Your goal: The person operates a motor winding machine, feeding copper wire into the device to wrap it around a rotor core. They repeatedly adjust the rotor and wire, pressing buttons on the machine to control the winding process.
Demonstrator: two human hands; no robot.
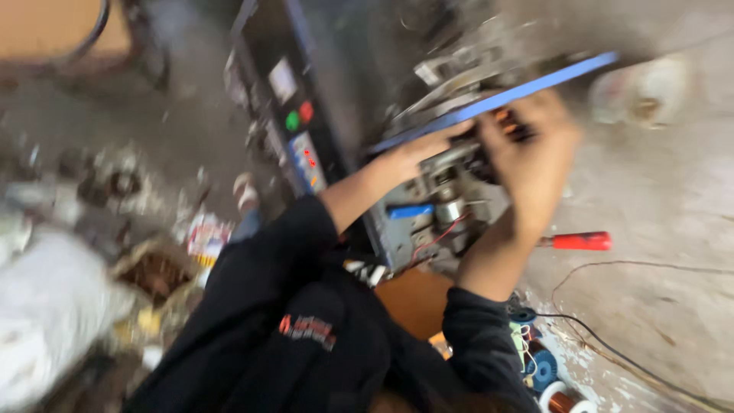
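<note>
Blurred view, tilted. Grey metal winding machine (pixel 428 222) with a blue rail along its top, taken as landmark. Left hand (pixel 417 153) pressed flat against the machine's upper face just under the blue rail (pixel 505 95), grip flattened, holding nothing visible. Right hand (pixel 531 164) curled over a small dark copper-wound part (pixel 506 121) at the machine's top, just under the rail; grip narrow around it, though blur hides how firmly.

Likely risks: fingers caught between rail and mechanism; thin red wire (pixel 443 233) at the machine's lower front snagged by the right forearm; part slipping from a loose hold.

Room: tight between rail and body. Right of the machine, bare grey floor (pixel 657 191) with a red-handled tool (pixel 577 242) close by and loose cable (pixel 612 336) further out. Below the machine, copper-wound spools (pixel 547 375) near the right elbow. Left of the machine, black control panel with green and red buttons (pixel 298 118) hemming the left arm.
</note>
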